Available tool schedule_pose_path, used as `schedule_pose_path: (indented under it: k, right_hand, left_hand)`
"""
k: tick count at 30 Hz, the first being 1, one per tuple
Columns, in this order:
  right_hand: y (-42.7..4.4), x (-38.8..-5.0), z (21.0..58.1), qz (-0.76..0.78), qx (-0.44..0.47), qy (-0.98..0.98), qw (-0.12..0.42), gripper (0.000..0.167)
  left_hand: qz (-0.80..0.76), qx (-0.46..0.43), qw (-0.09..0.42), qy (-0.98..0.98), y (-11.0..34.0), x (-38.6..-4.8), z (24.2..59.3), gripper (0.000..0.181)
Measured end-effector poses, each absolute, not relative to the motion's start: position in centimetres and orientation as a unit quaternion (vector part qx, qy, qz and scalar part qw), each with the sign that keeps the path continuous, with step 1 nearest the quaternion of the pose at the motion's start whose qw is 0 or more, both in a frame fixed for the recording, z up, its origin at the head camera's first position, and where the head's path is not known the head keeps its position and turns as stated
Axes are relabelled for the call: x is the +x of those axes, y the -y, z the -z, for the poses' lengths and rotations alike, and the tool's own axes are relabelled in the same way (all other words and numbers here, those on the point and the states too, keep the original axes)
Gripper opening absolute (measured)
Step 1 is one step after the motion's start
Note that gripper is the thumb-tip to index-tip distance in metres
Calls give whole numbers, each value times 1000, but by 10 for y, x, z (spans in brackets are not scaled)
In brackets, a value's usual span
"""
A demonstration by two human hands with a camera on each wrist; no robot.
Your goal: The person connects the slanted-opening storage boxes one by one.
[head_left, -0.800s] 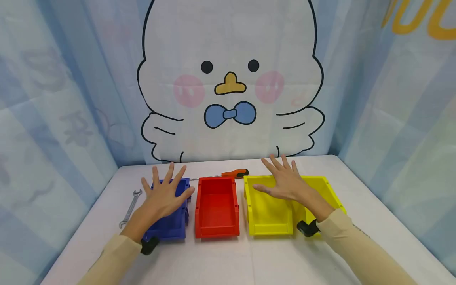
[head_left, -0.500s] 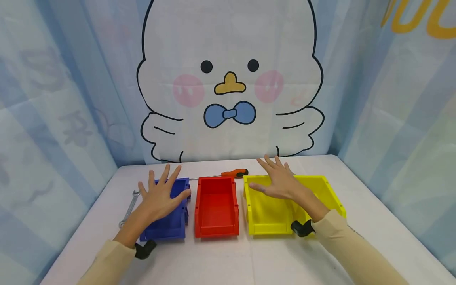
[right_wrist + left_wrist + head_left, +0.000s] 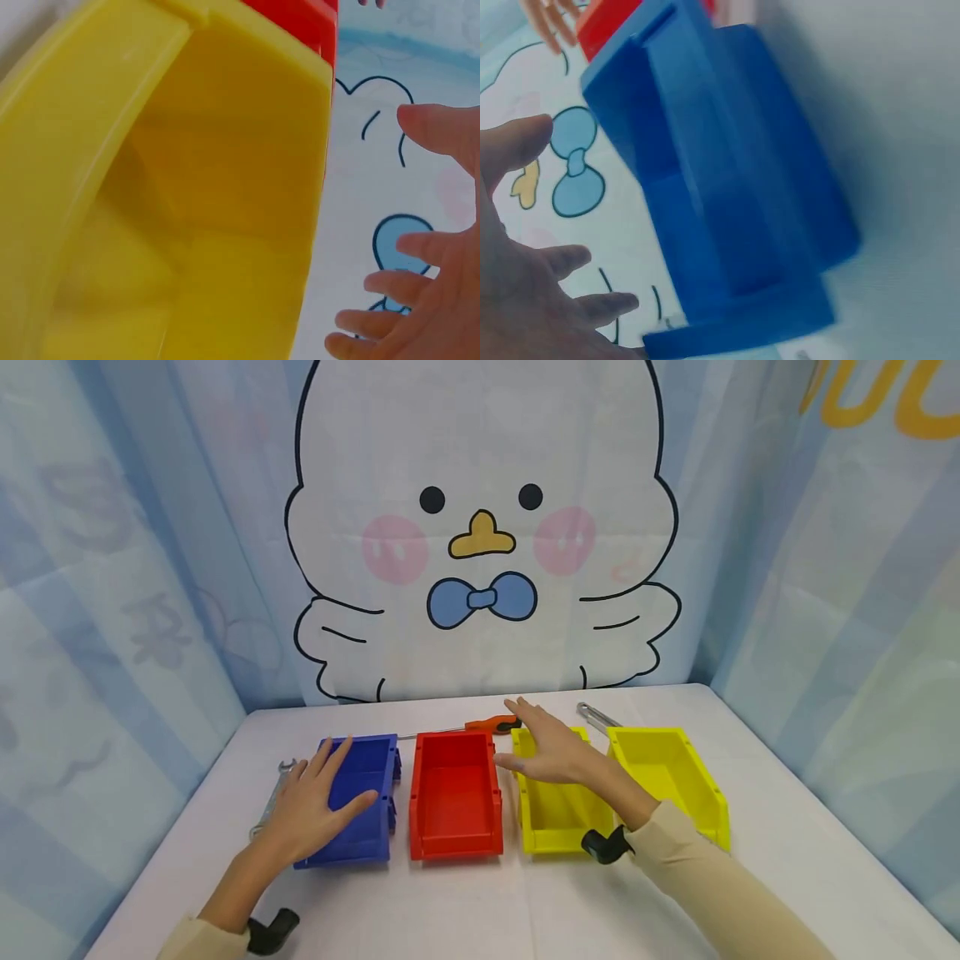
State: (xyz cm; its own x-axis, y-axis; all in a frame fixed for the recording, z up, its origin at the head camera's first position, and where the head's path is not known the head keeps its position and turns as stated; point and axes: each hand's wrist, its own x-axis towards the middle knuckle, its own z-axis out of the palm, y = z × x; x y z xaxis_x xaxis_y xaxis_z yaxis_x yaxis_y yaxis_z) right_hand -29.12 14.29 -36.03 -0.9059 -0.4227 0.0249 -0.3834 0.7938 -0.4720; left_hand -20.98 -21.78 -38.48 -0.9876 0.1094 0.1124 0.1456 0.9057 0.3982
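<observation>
One blue bin [image 3: 367, 835], lower left in my head view, sits near the left hand [image 3: 309, 810]; one yellow bin [image 3: 558, 814], right of centre, near the right hand [image 3: 553, 750]. Both hold nothing, fingers loosely extended.

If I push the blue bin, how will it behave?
The blue bin probably slides rather than tips, sitting flat on the white table. It looks like smooth plastic, so probably stiff. Likely light too, as no contents show.

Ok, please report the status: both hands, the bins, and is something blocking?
Left hand empty, near blue bin. Right hand empty, near inner yellow bin. Red bin between those bins. Orange screwdriver behind it, not visibly blocking.
</observation>
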Motion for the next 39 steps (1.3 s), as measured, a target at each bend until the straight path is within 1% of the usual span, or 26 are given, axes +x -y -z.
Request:
schedule_pose_path:
  k: [4, 9, 13, 20, 27, 30, 35, 39]
  right_hand:
    - [-131, -289, 359, 257, -223, -940, 41, 90]
    - [-120, -285, 359, 279, -228, -932, 49, 84]
    - [-110, -284, 361, 285, -211, -934, 52, 80]
    - [-93, -284, 363, 296, -164, -940, 40, 71]
    - [-82, -282, 369, 298, -143, -943, 48, 72]
    - [-79, -282, 373, 296, -138, -944, 51, 72]
    - [-74, -282, 376, 284, -127, -948, 61, 74]
    - [-69, -283, 377, 277, -125, -951, 61, 71]
  left_hand:
    - [229, -52, 39, 971, 224, -205, 395, 100]
    - [249, -31, 2, 968, 227, -202, 402, 105]
    - [255, -17, -17, 967, 230, -200, 406, 109]
    - [268, -6, -11, 963, 233, -196, 414, 111]
    - [292, -22, 20, 956, 237, -191, 423, 116]
    - [297, -34, 26, 954, 239, -190, 424, 118]
    - [311, -30, 0, 950, 243, -191, 425, 124]
    - [314, -16, -27, 949, 245, -193, 423, 130]
